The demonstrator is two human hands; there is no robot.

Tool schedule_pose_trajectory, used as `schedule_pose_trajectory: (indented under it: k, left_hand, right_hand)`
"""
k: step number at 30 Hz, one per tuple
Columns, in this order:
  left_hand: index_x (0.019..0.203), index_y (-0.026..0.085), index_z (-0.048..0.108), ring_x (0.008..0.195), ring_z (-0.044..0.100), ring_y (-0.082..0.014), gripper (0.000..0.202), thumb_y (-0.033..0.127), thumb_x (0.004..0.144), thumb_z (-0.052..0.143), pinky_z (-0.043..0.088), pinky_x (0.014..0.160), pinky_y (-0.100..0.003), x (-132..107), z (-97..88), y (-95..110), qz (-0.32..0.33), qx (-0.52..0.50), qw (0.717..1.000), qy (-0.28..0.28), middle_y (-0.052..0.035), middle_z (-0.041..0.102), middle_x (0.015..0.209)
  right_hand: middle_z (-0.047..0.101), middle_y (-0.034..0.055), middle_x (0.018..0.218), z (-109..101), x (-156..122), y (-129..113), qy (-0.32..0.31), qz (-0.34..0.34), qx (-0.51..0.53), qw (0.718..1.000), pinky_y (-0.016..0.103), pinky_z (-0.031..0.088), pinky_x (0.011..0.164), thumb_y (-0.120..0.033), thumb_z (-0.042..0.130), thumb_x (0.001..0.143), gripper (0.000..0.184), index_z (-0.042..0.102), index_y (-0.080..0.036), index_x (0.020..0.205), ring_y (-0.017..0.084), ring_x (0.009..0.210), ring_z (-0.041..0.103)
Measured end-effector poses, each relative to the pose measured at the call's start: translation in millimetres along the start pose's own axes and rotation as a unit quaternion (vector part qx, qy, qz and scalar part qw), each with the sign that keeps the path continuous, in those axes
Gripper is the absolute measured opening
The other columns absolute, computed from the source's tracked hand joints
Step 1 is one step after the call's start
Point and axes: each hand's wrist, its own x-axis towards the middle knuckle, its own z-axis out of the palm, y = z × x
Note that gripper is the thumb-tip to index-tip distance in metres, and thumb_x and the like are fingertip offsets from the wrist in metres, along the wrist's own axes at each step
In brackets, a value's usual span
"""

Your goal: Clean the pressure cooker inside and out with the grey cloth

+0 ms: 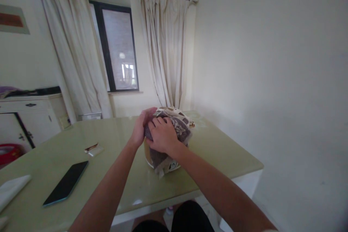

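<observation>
My right fingers [159, 125] lie slightly spread and flat on top of a dark cloth [181, 132], pressing down without pinching it. My left hand [141, 125] cups the cloth's left side with its fingers close together. Their tips are hidden behind the fabric, so I cannot tell whether they grip. The cloth drapes over a round bowl [147, 155], with a spotted cloth [176, 111] just behind. All this sits on the table [223, 152], in its right half, nearer the front edge. A phone [66, 183] lies well apart, toward the left front edge.
</observation>
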Motion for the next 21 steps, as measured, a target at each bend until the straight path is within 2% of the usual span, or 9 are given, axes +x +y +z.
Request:
schedule_pose_trajectory:
  k: [3, 6, 10, 12, 15, 17, 18, 20, 21]
  left_hand:
    - [0.115, 0.018, 0.076, 0.123, 0.071, -0.0304, 0.059, 0.070, 0.095, 0.057, 0.046, 0.118, -0.050, 3.4, -10.2, 8.9, 0.003, 0.062, 0.997, 0.036, -0.0139, 0.078, 0.128]
    - [0.109, 0.018, 0.077, 0.118, 0.071, -0.0297, 0.057, 0.069, 0.096, 0.056, 0.050, 0.113, -0.048, 5.3, -18.1, 18.2, 0.048, 0.157, 0.984, 0.066, -0.0126, 0.079, 0.120]
    - [0.112, 0.020, 0.077, 0.119, 0.069, -0.0284, 0.052, 0.064, 0.099, 0.052, 0.050, 0.114, -0.047, 4.5, -21.9, 27.6, 0.110, 0.276, 0.953, 0.065, -0.0100, 0.079, 0.121]
    - [0.119, 0.020, 0.075, 0.122, 0.067, -0.0290, 0.052, 0.062, 0.102, 0.050, 0.047, 0.118, -0.048, 2.1, -21.5, 27.6, 0.131, 0.323, 0.935, 0.071, -0.0107, 0.077, 0.126]
    - [0.146, 0.020, 0.060, 0.137, 0.059, -0.0285, 0.061, 0.061, 0.108, 0.036, 0.038, 0.125, -0.049, -5.4, -17.1, 20.4, 0.149, 0.327, 0.930, 0.076, -0.0139, 0.063, 0.150]
    - [0.163, 0.021, 0.041, 0.149, 0.049, -0.0290, 0.068, 0.061, 0.108, 0.035, 0.032, 0.129, -0.049, -11.3, -12.5, 13.8, 0.171, 0.329, 0.928, 0.044, -0.0153, 0.046, 0.166]
    - [0.167, 0.021, 0.033, 0.153, 0.044, -0.0305, 0.075, 0.063, 0.106, 0.042, 0.030, 0.130, -0.050, -13.4, -10.6, 10.9, 0.182, 0.346, 0.920, 0.014, -0.0159, 0.040, 0.170]
    - [0.170, 0.022, 0.027, 0.155, 0.042, -0.0349, 0.092, 0.065, 0.097, 0.060, 0.030, 0.130, -0.053, -13.7, -10.1, 6.9, 0.190, 0.402, 0.894, -0.055, -0.0169, 0.041, 0.170]
    - [0.169, 0.022, 0.032, 0.154, 0.044, -0.0364, 0.094, 0.065, 0.093, 0.066, 0.031, 0.129, -0.054, -11.4, -12.0, 5.5, 0.183, 0.429, 0.881, -0.085, -0.0165, 0.045, 0.168]
  right_hand:
    - [0.073, 0.0170, 0.126, -1.0, 40.6, 7.2, -0.059, 0.010, 0.004, 0.998, 0.054, 0.046, 0.105, -0.054, 0.057, 0.099, 0.046, 0.072, -0.015, 0.119, 0.034, 0.119, 0.063]
    - [0.075, 0.0161, 0.125, 3.3, 70.6, 8.7, -0.107, 0.029, 0.001, 0.994, 0.056, 0.048, 0.105, -0.048, 0.054, 0.102, 0.038, 0.075, -0.018, 0.115, 0.034, 0.119, 0.066]
    - [0.070, 0.0152, 0.138, 18.4, 86.5, -5.7, -0.076, 0.016, 0.005, 0.997, 0.061, 0.048, 0.109, -0.036, 0.061, 0.099, 0.031, 0.072, -0.023, 0.126, 0.035, 0.130, 0.060]
    - [0.067, 0.0166, 0.144, 22.3, 93.3, -6.4, -0.082, -0.014, 0.040, 0.996, 0.056, 0.050, 0.109, -0.031, 0.066, 0.095, 0.035, 0.071, -0.022, 0.129, 0.035, 0.133, 0.058]
    - [0.075, 0.0155, 0.131, 13.2, 107.2, 13.6, -0.160, -0.071, 0.131, 0.976, 0.038, 0.056, 0.098, -0.028, 0.066, 0.094, 0.030, 0.077, -0.018, 0.120, 0.031, 0.119, 0.069]
    - [0.080, 0.0125, 0.117, -1.0, 114.3, 37.0, -0.190, -0.079, 0.168, 0.964, 0.032, 0.056, 0.090, -0.027, 0.065, 0.094, 0.027, 0.080, -0.016, 0.113, 0.027, 0.106, 0.074]
    - [0.081, 0.0118, 0.114, -8.4, 115.9, 49.5, -0.182, -0.067, 0.171, 0.966, 0.031, 0.056, 0.089, -0.027, 0.065, 0.093, 0.026, 0.081, -0.016, 0.110, 0.027, 0.104, 0.074]
    - [0.080, 0.0125, 0.119, -19.5, 114.1, 72.5, -0.128, -0.022, 0.154, 0.980, 0.033, 0.054, 0.094, -0.024, 0.066, 0.091, 0.026, 0.082, -0.016, 0.111, 0.028, 0.110, 0.073]
    - [0.079, 0.0134, 0.124, -22.0, 111.0, 82.1, -0.100, 0.002, 0.141, 0.985, 0.035, 0.053, 0.098, -0.023, 0.067, 0.091, 0.027, 0.081, -0.016, 0.113, 0.029, 0.115, 0.071]
